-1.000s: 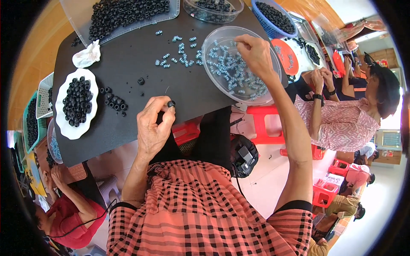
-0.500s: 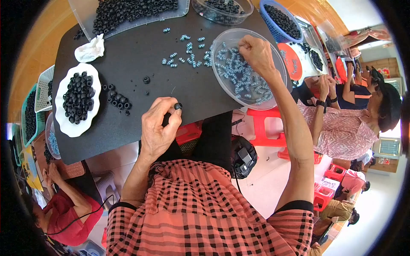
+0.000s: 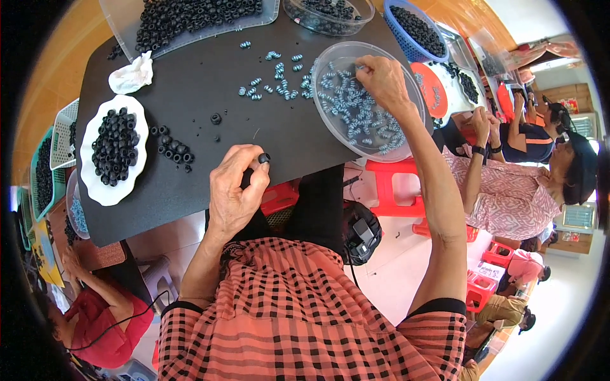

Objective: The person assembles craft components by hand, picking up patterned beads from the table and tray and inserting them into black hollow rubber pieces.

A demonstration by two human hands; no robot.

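Observation:
Near the front edge of the black table, my left hand (image 3: 234, 189) pinches a small round black hollow bead (image 3: 264, 158) between thumb and forefinger. My right hand (image 3: 385, 81) is above the far part of a clear round tub (image 3: 406, 150), fingers pinched together; whether anything is in them I cannot make out. Small blue-and-silver striped spiral pieces (image 3: 363, 114) lie inside the tub, and several more striped pieces (image 3: 279, 70) are scattered on the table to its left. Loose black beads (image 3: 173, 147) sit to the left of my left hand, beside a white scalloped plate (image 3: 95, 184).
A clear bin (image 3: 121, 38) of black beads stands at the back left, with a crumpled white tissue (image 3: 131, 74) near it. A clear round dish (image 3: 330, 28) and a blue basket (image 3: 410, 39) hold black pieces at the back right. Co-workers sit on both sides.
My right hand's fingers shift slightly over the tub. My left hand keeps the black bead in nearly the same place, and the whole view moves a little.

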